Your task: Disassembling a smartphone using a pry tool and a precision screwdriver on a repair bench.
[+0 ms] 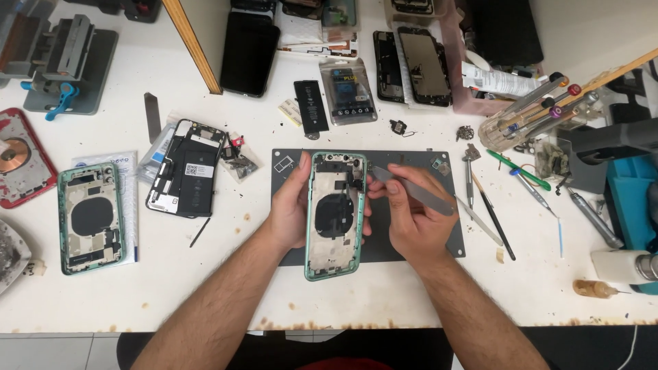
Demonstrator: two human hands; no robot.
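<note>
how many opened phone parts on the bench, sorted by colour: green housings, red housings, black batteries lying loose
Green housings: 2, one in the left hand at, one lying at
Red housings: 1
Loose black batteries: 1
Total: 4
The right hand holds tweezers at the held housing's edge.

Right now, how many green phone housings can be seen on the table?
2. One green phone housing is held in the left hand over the dark mat; the other green housing lies at the table's left. Clutter may hide more.
</note>
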